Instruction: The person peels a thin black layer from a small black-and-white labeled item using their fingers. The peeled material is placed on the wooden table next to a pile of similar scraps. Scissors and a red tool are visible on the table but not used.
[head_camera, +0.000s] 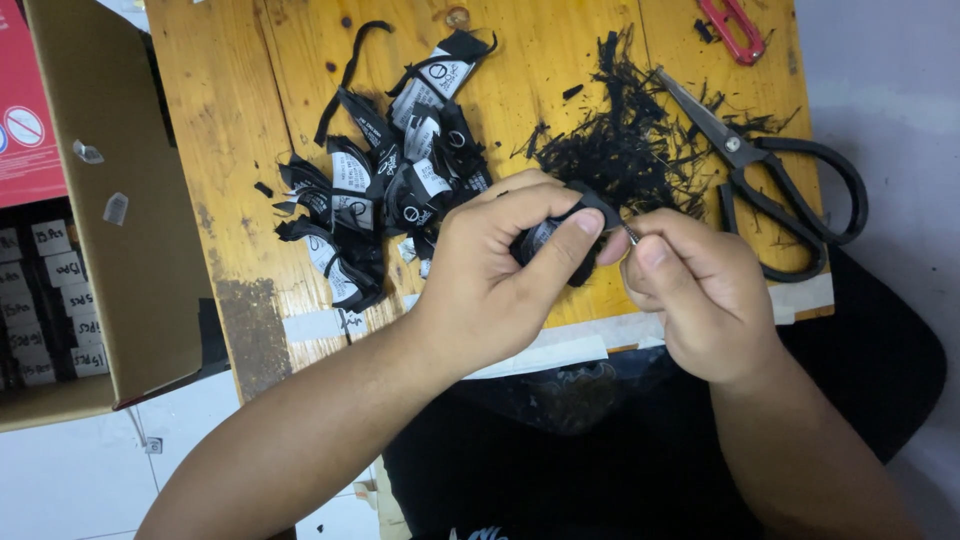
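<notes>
A worn wooden table (230, 150) stands over a pale tiled floor (90, 480), with one open cardboard box (110, 250) off beyond the left hand (490, 270). That hand is curled tight around one folded black label (545, 240), thumb pressed on top. The right hand (695, 290), touching it, pinches one small metal tool (630, 233) at the label's edge. Just above the left hand lies one heap of black-and-white labels (390, 180), too many to count. Above the right hand sit one pile of black thread scraps (625, 150), one pair of black scissors (780, 190) and one red snipper (732, 28)
</notes>
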